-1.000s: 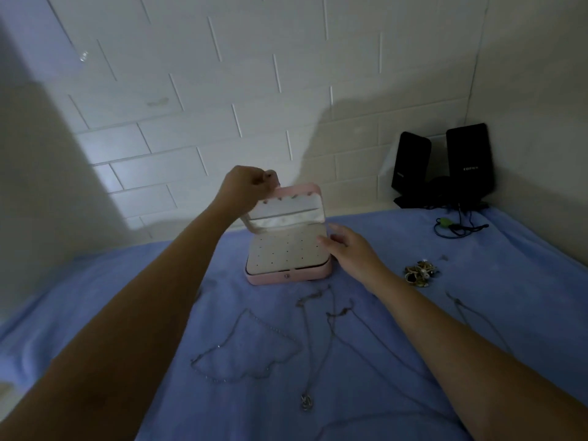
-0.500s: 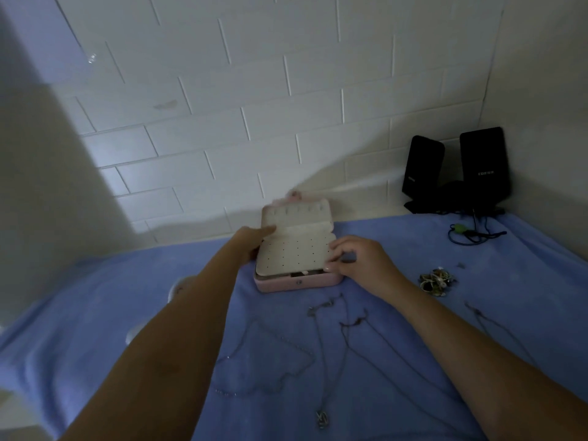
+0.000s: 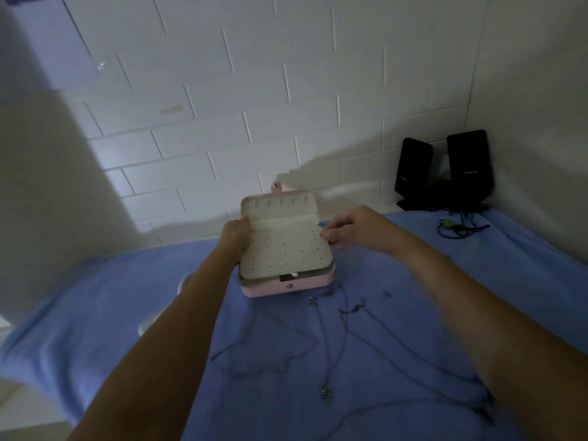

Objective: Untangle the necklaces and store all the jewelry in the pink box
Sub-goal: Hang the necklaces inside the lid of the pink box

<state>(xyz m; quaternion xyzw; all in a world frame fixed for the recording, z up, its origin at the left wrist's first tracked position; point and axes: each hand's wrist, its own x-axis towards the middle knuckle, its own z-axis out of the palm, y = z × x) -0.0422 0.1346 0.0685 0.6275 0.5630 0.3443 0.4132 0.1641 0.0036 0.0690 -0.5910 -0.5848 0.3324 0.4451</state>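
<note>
The pink box (image 3: 305,285) stands open on the blue cloth (image 3: 127,297), its lid leaning back toward the wall. A white perforated panel (image 3: 283,249) lies across its top. My left hand (image 3: 235,233) grips the box's left edge, thumb on the panel. At the panel's right edge, the fingertips of my right hand (image 3: 353,227) pinch it. Thin chain necklaces lie spread on the cloth in front of the box: a looped one (image 3: 264,354), a long one with a pendant (image 3: 326,392), and another (image 3: 413,354) running under my right forearm.
Two black speakers (image 3: 413,173) (image 3: 467,167) stand in the far right corner with a tangled cable (image 3: 458,226) in front of them. A white brick wall rises just behind the box. The cloth drops off at the left.
My left hand dropped from the top of the lid to the box's left side. The lid tipped further back. My right hand rose from the box's side to pinch the panel's edge.
</note>
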